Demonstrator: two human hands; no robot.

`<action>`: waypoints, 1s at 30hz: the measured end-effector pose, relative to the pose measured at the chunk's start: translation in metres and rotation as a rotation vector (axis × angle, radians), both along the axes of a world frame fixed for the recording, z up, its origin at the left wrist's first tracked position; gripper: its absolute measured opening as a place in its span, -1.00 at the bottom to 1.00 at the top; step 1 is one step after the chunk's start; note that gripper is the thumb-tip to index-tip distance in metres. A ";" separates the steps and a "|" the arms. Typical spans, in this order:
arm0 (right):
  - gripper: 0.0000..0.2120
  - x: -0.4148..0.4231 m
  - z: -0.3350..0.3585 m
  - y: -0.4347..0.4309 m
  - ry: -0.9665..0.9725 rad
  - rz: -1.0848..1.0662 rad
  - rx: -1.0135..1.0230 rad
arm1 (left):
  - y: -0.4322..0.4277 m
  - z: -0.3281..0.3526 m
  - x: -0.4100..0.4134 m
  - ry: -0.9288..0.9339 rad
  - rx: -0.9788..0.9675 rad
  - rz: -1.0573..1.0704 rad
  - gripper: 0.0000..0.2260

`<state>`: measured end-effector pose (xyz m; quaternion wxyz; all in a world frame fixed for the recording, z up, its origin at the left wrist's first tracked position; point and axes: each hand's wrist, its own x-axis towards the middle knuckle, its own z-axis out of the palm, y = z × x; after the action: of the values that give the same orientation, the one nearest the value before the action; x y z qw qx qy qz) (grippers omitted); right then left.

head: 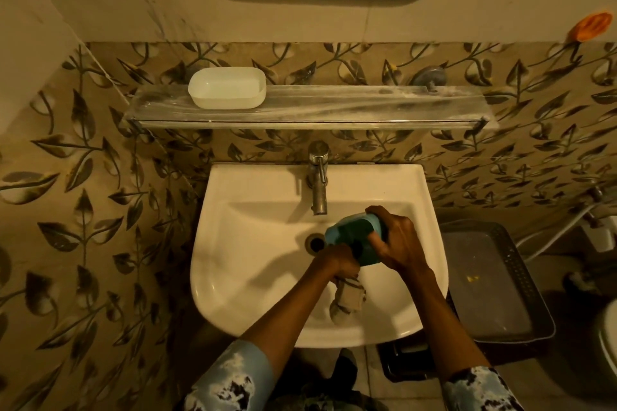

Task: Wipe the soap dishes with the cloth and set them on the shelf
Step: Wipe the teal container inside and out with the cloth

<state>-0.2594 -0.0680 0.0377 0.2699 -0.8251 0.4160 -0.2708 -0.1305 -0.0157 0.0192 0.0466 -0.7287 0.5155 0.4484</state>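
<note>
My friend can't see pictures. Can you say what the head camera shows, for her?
Over a white sink, a person's right hand holds a blue soap dish while the left hand grips a grey cloth beside it. A white soap dish sits at the left end of the glass shelf above the tap.

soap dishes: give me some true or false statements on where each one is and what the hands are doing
1. The white soap dish stands on the glass shelf. True.
2. The blue soap dish lies on the shelf too. False: the right hand holds it over the sink.
3. The left hand grips the cloth against the blue soap dish. True.
4. The white soap dish sits at the shelf's right end. False: it sits towards the left end.
</note>
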 end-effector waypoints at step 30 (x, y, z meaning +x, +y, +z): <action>-0.69 -0.030 -0.025 0.001 -0.038 -0.061 0.324 | 0.047 -0.013 -0.007 -0.593 -0.439 -0.496 -0.61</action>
<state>-0.2893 -0.0671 0.0131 0.3990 -0.7525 0.4738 -0.2239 -0.1375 0.0312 0.0060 0.1429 -0.6725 0.7222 0.0753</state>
